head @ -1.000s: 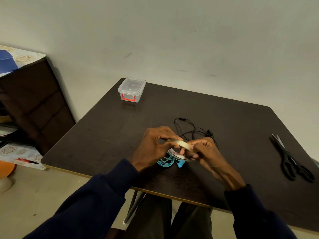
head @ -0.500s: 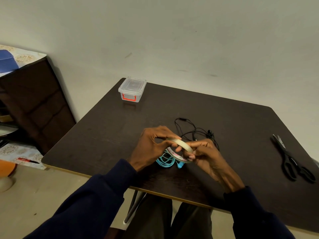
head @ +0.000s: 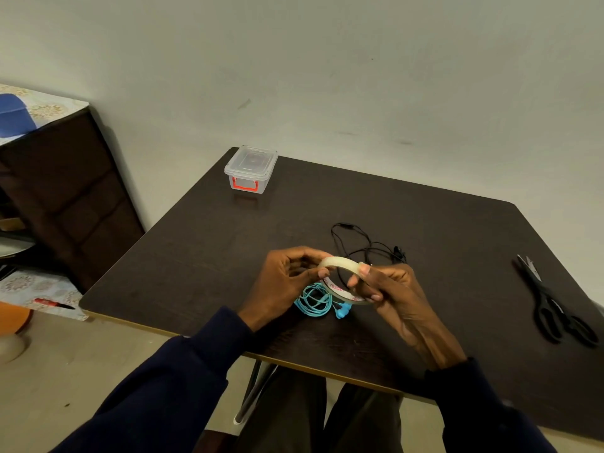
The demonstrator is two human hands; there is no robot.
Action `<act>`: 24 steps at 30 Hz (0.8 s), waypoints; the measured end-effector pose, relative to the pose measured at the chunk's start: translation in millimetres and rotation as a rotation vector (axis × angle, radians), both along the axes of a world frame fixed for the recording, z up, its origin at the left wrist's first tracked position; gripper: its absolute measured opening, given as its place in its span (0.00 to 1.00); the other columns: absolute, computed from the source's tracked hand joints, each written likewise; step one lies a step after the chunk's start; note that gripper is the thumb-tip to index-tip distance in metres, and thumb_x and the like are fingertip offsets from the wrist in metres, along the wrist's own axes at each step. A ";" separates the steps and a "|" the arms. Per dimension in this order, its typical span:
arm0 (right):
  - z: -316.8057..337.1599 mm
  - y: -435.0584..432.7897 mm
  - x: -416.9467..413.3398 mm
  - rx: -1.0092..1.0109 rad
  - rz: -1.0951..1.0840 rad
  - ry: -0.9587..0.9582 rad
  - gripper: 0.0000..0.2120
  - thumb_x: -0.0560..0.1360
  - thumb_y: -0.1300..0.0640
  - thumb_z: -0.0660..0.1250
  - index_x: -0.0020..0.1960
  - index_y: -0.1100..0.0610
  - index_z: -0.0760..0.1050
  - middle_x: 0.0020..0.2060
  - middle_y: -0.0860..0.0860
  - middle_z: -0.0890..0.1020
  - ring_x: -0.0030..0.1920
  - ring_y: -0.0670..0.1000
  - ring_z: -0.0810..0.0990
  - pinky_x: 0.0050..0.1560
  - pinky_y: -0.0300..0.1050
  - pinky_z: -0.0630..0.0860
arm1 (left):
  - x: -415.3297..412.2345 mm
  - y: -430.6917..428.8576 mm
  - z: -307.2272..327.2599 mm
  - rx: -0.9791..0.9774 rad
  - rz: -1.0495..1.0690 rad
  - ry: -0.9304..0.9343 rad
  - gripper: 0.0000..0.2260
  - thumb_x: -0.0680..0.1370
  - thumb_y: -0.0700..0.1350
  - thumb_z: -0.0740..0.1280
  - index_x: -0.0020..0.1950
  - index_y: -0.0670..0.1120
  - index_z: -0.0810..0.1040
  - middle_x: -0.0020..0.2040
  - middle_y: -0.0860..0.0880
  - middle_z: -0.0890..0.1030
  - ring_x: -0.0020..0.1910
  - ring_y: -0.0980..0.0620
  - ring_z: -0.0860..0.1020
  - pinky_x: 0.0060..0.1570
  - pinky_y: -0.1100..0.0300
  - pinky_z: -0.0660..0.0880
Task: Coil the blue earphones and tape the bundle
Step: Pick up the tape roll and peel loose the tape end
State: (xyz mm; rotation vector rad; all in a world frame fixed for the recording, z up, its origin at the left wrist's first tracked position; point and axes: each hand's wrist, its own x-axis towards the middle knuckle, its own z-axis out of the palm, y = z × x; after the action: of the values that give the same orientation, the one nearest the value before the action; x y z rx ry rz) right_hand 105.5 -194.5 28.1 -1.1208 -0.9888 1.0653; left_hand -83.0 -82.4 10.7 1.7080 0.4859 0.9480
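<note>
**Tape roll in both hands, blue coil lying below**

I am holding the tape roll (head: 340, 263) up off the surface (head: 196, 256) between both hands. My left hand (head: 284, 279) is pinching the roll's left edge, thumb and fingertips closing together on the band while the other fingers are curling loosely behind. My right hand (head: 389, 289) is gripping the roll's right side: the thumb is pressing on top of the ring and the fingers are wrapping under it. The roll is tilting, with its far rim higher and its near rim dipping towards my right palm. I cannot tell whether any tape end is peeling free.

The blue earphones (head: 315, 300) are lying on the surface right under the roll, coiled into loose loops in the gap between my two hands and closer to the left wrist. Their earbuds are sticking out at the coil's right, just below my right fingers. Neither hand is touching them.

Just beyond my hands, the black earphones (head: 362, 246) are sprawling in an untidy tangle. Well off to the right of my right hand, the scissors (head: 555, 312) are lying flat. Far ahead of my left hand, the clear plastic box (head: 251, 168) with red clips is sitting at the surface's corner.
</note>
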 end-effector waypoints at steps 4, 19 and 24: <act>1.9 0.0 -0.4 -0.018 -0.045 -0.052 0.18 0.70 0.48 0.74 0.34 0.64 0.83 0.20 0.50 0.73 0.22 0.44 0.66 0.38 0.41 0.73 | 1.0 -1.4 -4.8 0.017 -0.028 0.029 0.10 0.77 0.37 0.73 0.57 0.44 0.84 0.52 0.47 0.86 0.53 0.48 0.85 0.55 0.52 0.82; 17.6 6.2 -0.2 -0.052 0.084 -0.310 0.20 0.72 0.45 0.70 0.35 0.63 0.82 0.25 0.66 0.72 0.22 0.47 0.68 0.32 0.38 0.71 | 10.0 -4.9 25.4 0.695 0.033 0.175 0.06 0.76 0.35 0.73 0.52 0.39 0.85 0.46 0.42 0.84 0.44 0.48 0.81 0.43 0.59 0.78; 17.0 3.9 -0.9 -0.045 0.040 -0.236 0.21 0.73 0.46 0.70 0.37 0.65 0.82 0.26 0.69 0.71 0.24 0.46 0.65 0.36 0.43 0.68 | 9.6 -8.1 20.3 0.306 0.006 0.054 0.11 0.76 0.39 0.73 0.59 0.42 0.84 0.54 0.48 0.85 0.54 0.54 0.82 0.56 0.59 0.80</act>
State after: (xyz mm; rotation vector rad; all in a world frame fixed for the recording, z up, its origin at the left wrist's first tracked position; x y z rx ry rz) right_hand 104.5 -190.6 45.1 -1.2894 -1.1815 1.0063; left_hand -73.3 -90.5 31.0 2.0124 0.3960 1.0223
